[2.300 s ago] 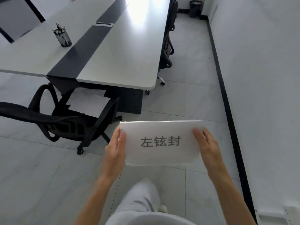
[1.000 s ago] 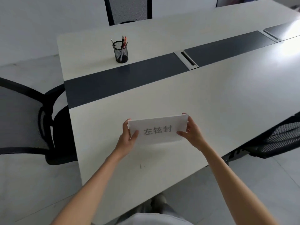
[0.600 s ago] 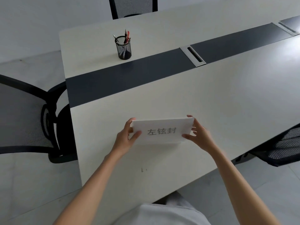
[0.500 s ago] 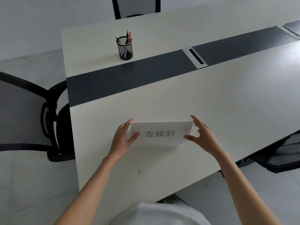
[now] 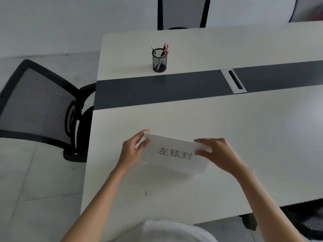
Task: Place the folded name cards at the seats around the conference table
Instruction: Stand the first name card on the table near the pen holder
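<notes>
A white folded name card with grey printed characters stands on the white conference table, near the table's near edge and its left end. My left hand grips the card's left end, thumb in front and fingers behind. My right hand pinches the card's right end at the top fold. The card sits slightly skewed, its right end nearer to me.
A black mesh pen holder stands past the dark centre strip. A cable port lies in that strip. Black mesh chairs stand at the table's left end, far side and lower right.
I walked up to the table and lowered the card onto it. My right hand, briefly spread off the card, has closed on its right end again; the card has turned slightly.
</notes>
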